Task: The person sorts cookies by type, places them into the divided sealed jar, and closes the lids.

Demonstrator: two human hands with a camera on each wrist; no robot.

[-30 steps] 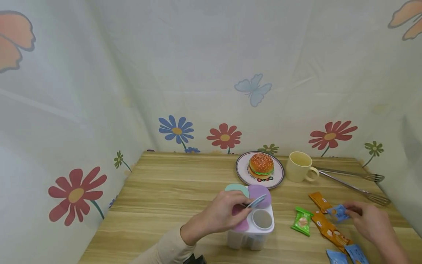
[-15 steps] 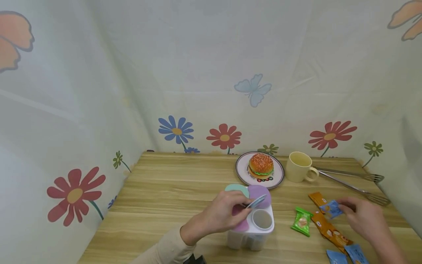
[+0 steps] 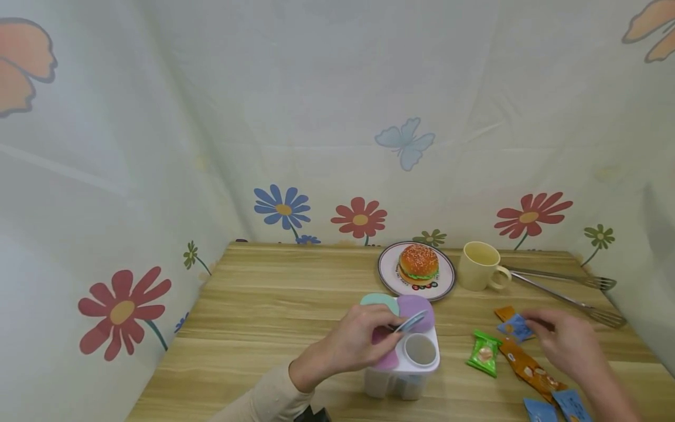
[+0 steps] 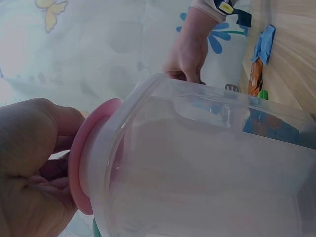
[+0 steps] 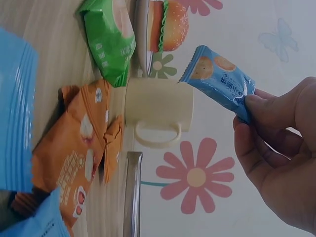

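My left hand pinches a light blue round lid, tilted above a clear storage box with a white top. Green, purple and pink lids cover three of its openings, while the round opening at the near right is uncovered. Through the box's clear wall, the left wrist view shows a blue packet inside. Over the loose packets at the right, my right hand pinches a small blue snack packet by one end between thumb and fingers.
Orange snack packets, a green packet and two blue packets lie right of the box. Behind stand a plate with a hamburger and a yellow mug. Two metal utensils lie at the back right.
My right hand has moved left with the blue snack packet, toward the box. The left hand and the light blue lid have stayed in place.
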